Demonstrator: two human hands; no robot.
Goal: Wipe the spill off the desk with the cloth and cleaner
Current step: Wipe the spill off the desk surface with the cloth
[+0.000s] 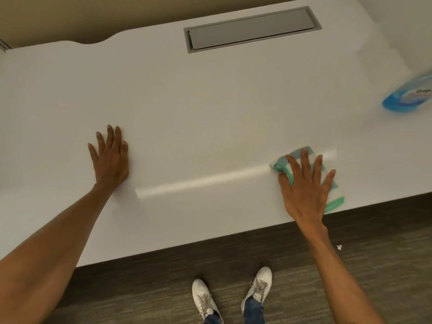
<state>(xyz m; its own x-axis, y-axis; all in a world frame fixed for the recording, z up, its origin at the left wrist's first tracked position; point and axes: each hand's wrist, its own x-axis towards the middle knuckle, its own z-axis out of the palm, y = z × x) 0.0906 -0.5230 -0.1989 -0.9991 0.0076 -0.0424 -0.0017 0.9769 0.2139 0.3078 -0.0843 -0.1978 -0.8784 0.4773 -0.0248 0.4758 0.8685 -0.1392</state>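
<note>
The right hand (pixel 306 185) lies flat with fingers spread on a folded white cloth with teal-green stripes (pixel 332 197), pressing it onto the smooth white desk top (pixel 210 101) near the desk's near edge at the right. The left hand (pixel 112 160) rests palm down at the left, fingers extended, holding nothing. A blurred blue cleaner bottle (pixel 409 97) sits far right. A grey rectangular cable hatch (pixel 250 29) lies at the far side.
</note>
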